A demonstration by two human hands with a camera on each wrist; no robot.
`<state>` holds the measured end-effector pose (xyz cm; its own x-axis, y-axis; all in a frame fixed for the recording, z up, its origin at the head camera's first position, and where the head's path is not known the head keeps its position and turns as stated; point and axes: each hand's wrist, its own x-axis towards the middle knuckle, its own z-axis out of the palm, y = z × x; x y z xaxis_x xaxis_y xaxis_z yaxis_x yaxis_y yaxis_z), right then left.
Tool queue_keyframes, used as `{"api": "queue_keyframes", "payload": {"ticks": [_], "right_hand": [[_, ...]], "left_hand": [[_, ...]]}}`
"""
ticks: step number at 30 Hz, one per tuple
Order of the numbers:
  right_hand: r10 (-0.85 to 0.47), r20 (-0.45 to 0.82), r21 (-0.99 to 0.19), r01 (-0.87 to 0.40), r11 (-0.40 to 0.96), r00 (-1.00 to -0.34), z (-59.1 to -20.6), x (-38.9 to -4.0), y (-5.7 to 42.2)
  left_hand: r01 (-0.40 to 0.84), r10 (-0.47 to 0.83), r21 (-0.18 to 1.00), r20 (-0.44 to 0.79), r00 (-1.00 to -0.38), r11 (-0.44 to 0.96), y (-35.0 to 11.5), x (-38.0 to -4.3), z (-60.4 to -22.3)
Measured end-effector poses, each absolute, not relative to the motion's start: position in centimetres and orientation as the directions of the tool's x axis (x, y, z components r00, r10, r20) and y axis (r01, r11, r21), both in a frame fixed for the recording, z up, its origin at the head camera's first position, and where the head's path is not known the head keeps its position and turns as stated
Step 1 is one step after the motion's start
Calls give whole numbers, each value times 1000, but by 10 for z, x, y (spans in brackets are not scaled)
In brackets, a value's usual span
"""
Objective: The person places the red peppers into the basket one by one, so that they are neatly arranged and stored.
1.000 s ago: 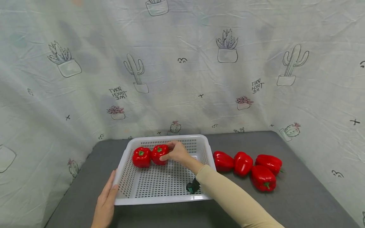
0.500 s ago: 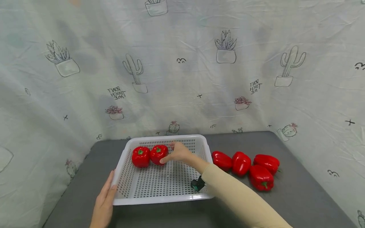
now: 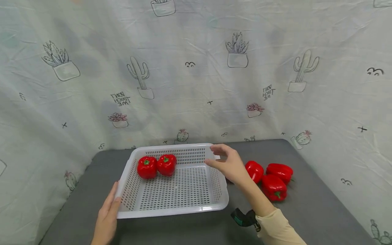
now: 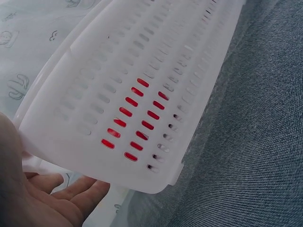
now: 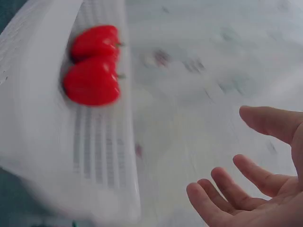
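Head view: left hand [image 3: 106, 216] against basket [image 3: 171, 211].
Fingers straight, presumably to stop it sliding; right hand [image 3: 231, 166] empty, fingers parted, near the basket's other end.

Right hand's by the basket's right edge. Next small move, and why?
Probably move the right hand to the red peppers on the table: its fingers are spread and hold nothing, while two peppers already sit in the basket.

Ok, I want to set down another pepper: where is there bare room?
Inside the basket, right of and in front of the two peppers; on the table, right of the loose peppers. Crowded: the basket's back left and, beyond its right wall, around the right hand.
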<state>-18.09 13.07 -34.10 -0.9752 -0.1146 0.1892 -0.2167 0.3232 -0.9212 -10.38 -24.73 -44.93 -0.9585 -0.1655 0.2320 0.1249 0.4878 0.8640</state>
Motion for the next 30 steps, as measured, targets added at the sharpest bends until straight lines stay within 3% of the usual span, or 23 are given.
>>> {"api": "queue_keyframes", "payload": {"ticks": [6,9,18,25,30], "right_hand": [[144,155,-949,-106,297,-977,-361,-158,178],[207,138,-942,-65,329,-969,-378,-156,195],[21,203,-924,-184,336,-979,-416,-185,218],[-112,161,-908,-191,372,-981,-427,-210,217],[-137,128,-887,-175,428,-982,-438,-218,217]], "left_hand": [[138,-149,858,240,-959,495,-248,-106,-447],[138,-146,862,236,-961,488,-247,-107,-446],[146,-160,859,254,-954,491,-247,-105,-447],[143,-177,869,253,-951,473,-248,-103,-447],[134,-181,880,239,-954,456,-247,-104,-448]]}}
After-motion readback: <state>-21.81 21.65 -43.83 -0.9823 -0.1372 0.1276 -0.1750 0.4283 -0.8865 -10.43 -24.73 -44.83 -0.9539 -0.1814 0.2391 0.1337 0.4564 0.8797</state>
